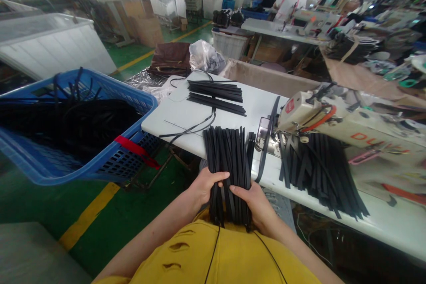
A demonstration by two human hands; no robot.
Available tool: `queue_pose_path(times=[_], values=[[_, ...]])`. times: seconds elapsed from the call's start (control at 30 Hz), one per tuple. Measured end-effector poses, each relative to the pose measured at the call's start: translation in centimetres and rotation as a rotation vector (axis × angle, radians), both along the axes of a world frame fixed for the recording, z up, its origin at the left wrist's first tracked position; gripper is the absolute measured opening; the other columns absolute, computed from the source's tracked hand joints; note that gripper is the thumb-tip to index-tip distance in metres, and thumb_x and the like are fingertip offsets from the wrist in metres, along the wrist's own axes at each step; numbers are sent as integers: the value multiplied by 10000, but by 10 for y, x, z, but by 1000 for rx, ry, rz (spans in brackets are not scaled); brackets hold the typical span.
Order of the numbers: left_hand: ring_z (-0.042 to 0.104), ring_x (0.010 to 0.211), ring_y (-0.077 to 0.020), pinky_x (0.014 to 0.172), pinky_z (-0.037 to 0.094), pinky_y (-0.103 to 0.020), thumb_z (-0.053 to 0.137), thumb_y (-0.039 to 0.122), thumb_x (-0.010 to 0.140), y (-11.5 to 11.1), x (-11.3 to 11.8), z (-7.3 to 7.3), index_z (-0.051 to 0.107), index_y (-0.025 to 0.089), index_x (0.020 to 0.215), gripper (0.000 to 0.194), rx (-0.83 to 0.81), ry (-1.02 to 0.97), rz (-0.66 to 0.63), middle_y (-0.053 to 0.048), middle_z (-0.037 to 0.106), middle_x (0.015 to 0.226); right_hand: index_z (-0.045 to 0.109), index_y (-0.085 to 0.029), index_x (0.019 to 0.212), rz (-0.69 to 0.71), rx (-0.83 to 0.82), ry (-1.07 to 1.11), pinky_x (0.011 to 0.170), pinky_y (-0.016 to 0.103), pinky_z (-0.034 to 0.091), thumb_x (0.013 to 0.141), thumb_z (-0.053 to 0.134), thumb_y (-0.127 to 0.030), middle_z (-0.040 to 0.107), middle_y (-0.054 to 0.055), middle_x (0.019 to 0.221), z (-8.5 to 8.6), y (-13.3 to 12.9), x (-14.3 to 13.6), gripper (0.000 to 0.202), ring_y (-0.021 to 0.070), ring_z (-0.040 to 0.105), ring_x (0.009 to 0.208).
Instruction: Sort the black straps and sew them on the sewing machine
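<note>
Both hands grip a bunch of black strips at the table's front edge, close to my body. My left hand closes round its left side, thumb on top. On the right side my right hand holds the same bunch, its thumb laid across the strips and its other fingers hidden beneath. Farther back on the white table lies a tied bundle of black strips, a cord passing round it. A fanned pile of black strips rests under the sewing machine to the right.
A blue basket heaped with black strips stands left of the table, a red band on its rim. Behind the table are a brown bag and a clear plastic bag. A person sits at another machine farther back.
</note>
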State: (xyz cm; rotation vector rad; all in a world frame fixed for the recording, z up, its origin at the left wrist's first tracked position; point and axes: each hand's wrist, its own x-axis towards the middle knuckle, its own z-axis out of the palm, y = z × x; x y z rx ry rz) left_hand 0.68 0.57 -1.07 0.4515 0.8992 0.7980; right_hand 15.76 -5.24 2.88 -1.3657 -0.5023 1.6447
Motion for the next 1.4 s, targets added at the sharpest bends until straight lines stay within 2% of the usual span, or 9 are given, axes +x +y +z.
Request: queue_pose_path(times=[0.17,0.3,0.6,0.73,0.83,0.97,1.1,1.27,1.4], values=[[593,576,-150,623,524,-298,944,268,579,0,-5,-7,721,89,957,475,-34,-22,1,-26,648,656,767,-199,1012,-24,-12,37,971,461,578,563,962,-289,828,86,1063,-2,0,0,498,310,763,983],[643,651,-191,689,544,-334,956,275,576,-1,-9,-7,724,78,989,513,-26,-35,-28,-51,671,697,767,-193,1021,3,-15,79,993,471,570,582,958,-300,829,90,1060,-2,-1,1,491,306,767,976],[464,506,-84,517,419,-242,982,293,510,-1,-10,-1,629,117,768,471,-33,-18,0,36,527,590,762,-182,1058,-3,-8,76,902,426,597,576,951,-279,822,94,1085,-5,-1,3,528,298,763,966],[562,556,-137,574,496,-294,970,338,545,-3,-9,1,664,102,820,475,-27,-27,-33,-13,598,642,762,-173,1020,-2,1,23,828,401,598,577,955,-295,829,93,1020,-8,-1,3,498,272,763,864],[612,632,-160,621,525,-303,981,333,532,-3,-8,3,692,90,907,533,-11,-36,-9,-58,670,755,760,-183,1038,-3,14,12,893,424,589,576,962,-310,824,93,1070,-7,0,2,520,282,763,921],[525,557,-103,546,456,-245,1001,318,493,-2,-7,2,666,105,814,510,-1,-32,15,6,604,659,762,-190,1036,36,23,46,927,433,585,582,962,-323,805,106,1158,-4,1,0,514,312,747,1043],[473,512,-86,510,407,-231,1006,330,483,-2,-7,0,637,117,744,500,-8,-16,25,39,537,579,763,-189,1033,34,11,66,899,429,593,569,965,-318,808,108,1151,-3,0,0,523,322,746,1051],[619,647,-160,616,510,-284,997,298,498,-4,-6,6,705,96,905,540,19,-36,3,-56,698,772,767,-184,1045,17,23,-9,879,420,588,544,973,-310,824,100,1087,-6,1,0,556,299,761,960],[665,719,-198,688,551,-322,984,253,484,-4,-5,9,720,90,951,561,27,-15,2,-97,742,867,768,-181,1038,22,36,-40,866,417,587,561,968,-332,821,104,1097,-8,1,1,539,292,760,941]])
